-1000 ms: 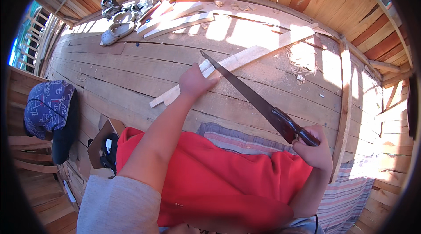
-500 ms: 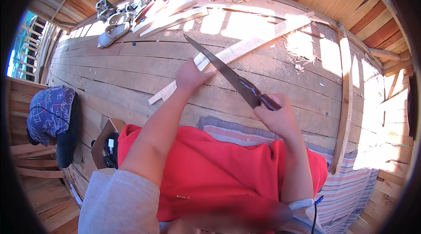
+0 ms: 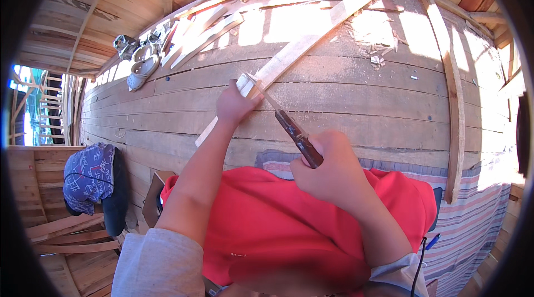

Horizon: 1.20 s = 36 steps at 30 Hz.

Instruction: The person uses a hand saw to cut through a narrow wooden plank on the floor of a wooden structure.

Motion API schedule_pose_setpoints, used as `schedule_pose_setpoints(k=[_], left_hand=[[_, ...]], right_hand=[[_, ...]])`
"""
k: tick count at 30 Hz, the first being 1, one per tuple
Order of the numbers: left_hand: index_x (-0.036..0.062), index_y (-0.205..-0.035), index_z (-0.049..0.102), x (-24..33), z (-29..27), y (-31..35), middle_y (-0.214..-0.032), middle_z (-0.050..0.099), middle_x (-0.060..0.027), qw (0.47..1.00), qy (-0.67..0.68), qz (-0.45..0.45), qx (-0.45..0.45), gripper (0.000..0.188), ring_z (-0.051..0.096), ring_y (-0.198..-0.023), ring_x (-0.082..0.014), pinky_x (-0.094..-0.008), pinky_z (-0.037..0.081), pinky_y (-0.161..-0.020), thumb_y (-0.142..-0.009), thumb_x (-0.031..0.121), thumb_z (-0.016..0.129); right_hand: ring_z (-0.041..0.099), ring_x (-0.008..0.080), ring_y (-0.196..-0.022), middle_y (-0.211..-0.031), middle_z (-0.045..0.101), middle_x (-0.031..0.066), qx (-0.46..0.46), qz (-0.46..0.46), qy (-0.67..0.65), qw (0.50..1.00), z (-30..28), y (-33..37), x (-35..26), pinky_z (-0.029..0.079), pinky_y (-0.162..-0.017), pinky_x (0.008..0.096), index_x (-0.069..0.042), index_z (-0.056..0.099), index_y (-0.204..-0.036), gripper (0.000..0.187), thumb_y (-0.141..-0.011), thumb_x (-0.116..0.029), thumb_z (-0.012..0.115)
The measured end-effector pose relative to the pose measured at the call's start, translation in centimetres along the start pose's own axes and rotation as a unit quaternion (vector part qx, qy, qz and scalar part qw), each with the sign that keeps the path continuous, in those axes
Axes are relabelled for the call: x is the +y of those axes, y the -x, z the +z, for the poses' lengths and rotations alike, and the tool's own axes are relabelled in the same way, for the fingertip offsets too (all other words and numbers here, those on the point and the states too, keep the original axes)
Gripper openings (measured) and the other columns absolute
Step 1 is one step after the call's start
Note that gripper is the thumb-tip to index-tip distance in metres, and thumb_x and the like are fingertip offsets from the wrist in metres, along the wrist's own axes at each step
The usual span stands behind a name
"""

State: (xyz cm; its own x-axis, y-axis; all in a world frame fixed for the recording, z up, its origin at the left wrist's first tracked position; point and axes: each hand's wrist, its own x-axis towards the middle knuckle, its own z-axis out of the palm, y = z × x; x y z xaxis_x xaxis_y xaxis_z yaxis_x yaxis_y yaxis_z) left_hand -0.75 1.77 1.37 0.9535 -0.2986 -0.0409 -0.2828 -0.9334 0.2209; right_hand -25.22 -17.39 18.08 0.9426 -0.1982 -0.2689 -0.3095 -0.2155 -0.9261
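**Blade on a wooden strip**

A long pale wooden strip (image 3: 300, 46) lies diagonally across the weathered plank floor (image 3: 389, 102). The left hand (image 3: 233, 105) clamps its near end; the right hand (image 3: 325, 172) grips a dark-handled knife (image 3: 292, 130), blade touching that end.

Open plank floor (image 3: 345, 102) lies to the right of the long slat (image 3: 300, 46), bounded far right by a thin batten (image 3: 453, 102) running front to back. Wood chips (image 3: 372, 57) litter the floor near the slat's far end. Upper left, passage is blocked by stacked offcuts (image 3: 200, 32) and a pair of shoes (image 3: 142, 66); a blue cloth bundle (image 3: 89, 177) sits lower left.
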Motion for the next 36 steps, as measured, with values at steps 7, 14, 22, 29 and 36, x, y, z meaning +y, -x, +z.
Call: schedule_pose_setpoints(k=[7, 14, 22, 29, 36], left_hand=[[-0.0015, -0.111, 0.059, 1.6, -0.6, 0.2, -0.099, 0.073, -0.0263, 0.999, -0.035, -0.022, -0.006, 0.083, 0.072, -0.093, -0.0428, -0.0505, 0.057, -0.082, -0.071, 0.067, 0.081], [-0.0015, -0.11, 0.059, 1.3, -0.5, 0.0, -0.099, 0.073, -0.0266, 0.999, -0.048, -0.014, 0.003, 0.083, 0.072, -0.095, -0.0425, -0.0501, 0.057, -0.083, -0.07, 0.069, 0.081], [-0.0015, -0.108, 0.06, 1.8, -1.0, 0.2, -0.098, 0.073, -0.0259, 0.999, -0.047, -0.016, 0.007, 0.083, 0.072, -0.095, -0.0417, -0.0494, 0.057, -0.083, -0.069, 0.068, 0.081], [-0.0011, -0.11, 0.06, 1.2, -0.5, 0.1, -0.1, 0.073, -0.0258, 0.999, -0.029, -0.025, -0.006, 0.084, 0.072, -0.097, -0.0415, -0.0487, 0.057, -0.084, -0.067, 0.068, 0.083], [-0.0014, -0.112, 0.06, 1.3, -1.0, 0.4, -0.101, 0.073, -0.0255, 0.999, -0.022, -0.028, -0.003, 0.085, 0.072, -0.099, -0.0411, -0.0488, 0.057, -0.085, -0.068, 0.068, 0.083]], right_hand=[[0.043, 0.0088, -0.05, -0.056, 0.046, -0.0014, 0.006, 0.058, -0.162, 0.985, -0.8, -0.1, 7.6, 0.032, -0.047, 0.0305, -0.007, 0.048, -0.064, 0.025, -0.079, -0.009, 0.069], [0.038, 0.0052, -0.048, -0.06, 0.05, -0.0003, -0.031, 0.178, -0.406, 0.896, -4.9, -2.6, 7.1, 0.027, -0.044, 0.027, -0.006, 0.054, -0.073, 0.014, -0.079, 0.002, 0.065], [0.05, 0.0185, -0.044, -0.057, 0.054, 0.0034, 0.099, 0.08, -0.236, 0.964, -2.0, -1.9, 7.5, 0.041, -0.045, 0.0374, -0.002, 0.055, -0.072, 0.023, -0.085, -0.012, 0.071], [0.044, 0.0185, -0.043, -0.05, 0.046, 0.0107, 0.199, -0.17, 0.067, 0.963, 2.4, 1.7, 4.8, 0.036, -0.045, 0.0345, -0.002, 0.054, -0.06, 0.05, -0.089, -0.033, 0.081], [0.045, 0.0126, -0.041, -0.052, 0.046, -0.0002, 0.137, 0.138, -0.27, 0.943, -1.9, -1.6, 7.3, 0.034, -0.041, 0.0328, -0.003, 0.058, -0.066, 0.046, -0.098, -0.033, 0.071]])
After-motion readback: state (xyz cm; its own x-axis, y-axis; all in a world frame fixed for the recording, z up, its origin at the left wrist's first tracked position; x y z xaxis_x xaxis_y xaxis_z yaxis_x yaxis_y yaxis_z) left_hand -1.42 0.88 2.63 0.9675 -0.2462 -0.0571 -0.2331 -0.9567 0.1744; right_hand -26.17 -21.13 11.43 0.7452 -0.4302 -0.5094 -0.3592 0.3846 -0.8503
